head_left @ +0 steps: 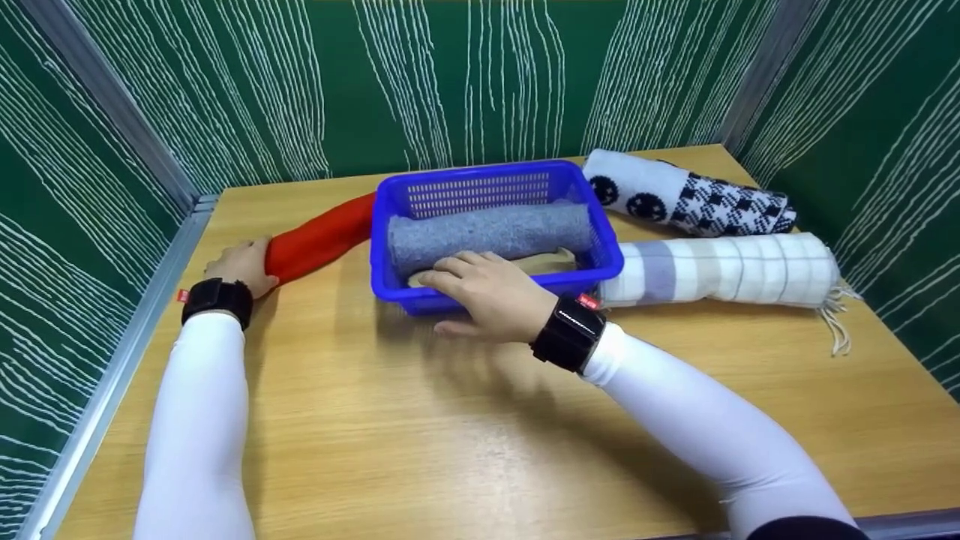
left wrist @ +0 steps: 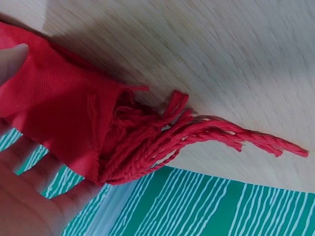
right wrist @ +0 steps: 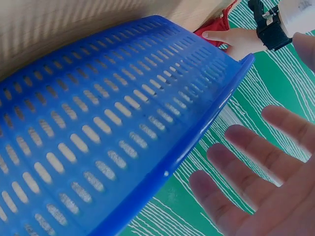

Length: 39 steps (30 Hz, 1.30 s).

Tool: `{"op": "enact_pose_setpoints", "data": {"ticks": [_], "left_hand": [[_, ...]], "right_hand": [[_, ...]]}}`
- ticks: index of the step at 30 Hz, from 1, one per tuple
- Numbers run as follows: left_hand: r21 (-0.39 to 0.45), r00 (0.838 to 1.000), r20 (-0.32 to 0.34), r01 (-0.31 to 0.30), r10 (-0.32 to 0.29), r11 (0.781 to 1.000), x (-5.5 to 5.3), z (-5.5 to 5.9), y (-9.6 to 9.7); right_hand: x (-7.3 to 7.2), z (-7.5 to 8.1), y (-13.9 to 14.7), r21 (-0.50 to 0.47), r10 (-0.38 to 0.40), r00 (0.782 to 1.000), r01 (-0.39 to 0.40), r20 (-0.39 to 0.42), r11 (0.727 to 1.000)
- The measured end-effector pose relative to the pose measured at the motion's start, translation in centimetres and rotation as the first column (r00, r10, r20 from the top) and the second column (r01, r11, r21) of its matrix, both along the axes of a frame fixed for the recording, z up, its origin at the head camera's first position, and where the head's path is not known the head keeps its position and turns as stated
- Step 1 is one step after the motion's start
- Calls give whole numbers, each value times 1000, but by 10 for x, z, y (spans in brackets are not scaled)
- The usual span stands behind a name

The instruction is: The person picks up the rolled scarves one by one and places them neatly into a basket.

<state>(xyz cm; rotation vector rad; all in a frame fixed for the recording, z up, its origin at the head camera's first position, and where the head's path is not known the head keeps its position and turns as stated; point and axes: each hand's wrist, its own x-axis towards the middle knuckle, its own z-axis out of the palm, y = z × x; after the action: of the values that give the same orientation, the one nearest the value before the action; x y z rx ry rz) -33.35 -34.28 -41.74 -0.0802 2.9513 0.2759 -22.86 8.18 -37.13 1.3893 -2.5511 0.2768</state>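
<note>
My left hand holds the near end of a rolled red scarf at the left of the table. In the left wrist view its thumb lies on one side of the cloth and the fingers on the other, with braided fringe hanging out beyond. The scarf's far end is hidden behind a blue plastic basket. Over the basket's front rim hovers my right hand, fingers spread and nothing in them. Inside the basket lie a grey rolled scarf and a beige rolled one, partly covered by that hand.
Right of the basket, a black-and-white patterned roll lies at the back. In front of it is a white checked scarf roll with fringe. Green panels with white lines wall in the wooden table at the back and sides.
</note>
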Motion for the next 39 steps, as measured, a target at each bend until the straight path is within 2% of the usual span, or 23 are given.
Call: {"op": "enact_pose_setpoints", "data": {"ticks": [9, 17, 28, 39], "left_hand": [[-62, 999, -43, 27, -29, 998, 4, -2, -2], [-66, 993, -92, 66, -72, 996, 9, -4, -7], [-47, 992, -75, 93, -96, 995, 9, -4, -13], [-52, 988, -56, 141, -144, 989, 15, 0, -22]], "right_hand": [[1, -4, -8, -9, 33, 999, -33, -30, 999], [3, -7, -19, 9, 39, 999, -39, -30, 999], [5, -6, -31, 32, 37, 999, -36, -40, 999], [4, -9, -40, 37, 40, 998, -38, -50, 999]]}}
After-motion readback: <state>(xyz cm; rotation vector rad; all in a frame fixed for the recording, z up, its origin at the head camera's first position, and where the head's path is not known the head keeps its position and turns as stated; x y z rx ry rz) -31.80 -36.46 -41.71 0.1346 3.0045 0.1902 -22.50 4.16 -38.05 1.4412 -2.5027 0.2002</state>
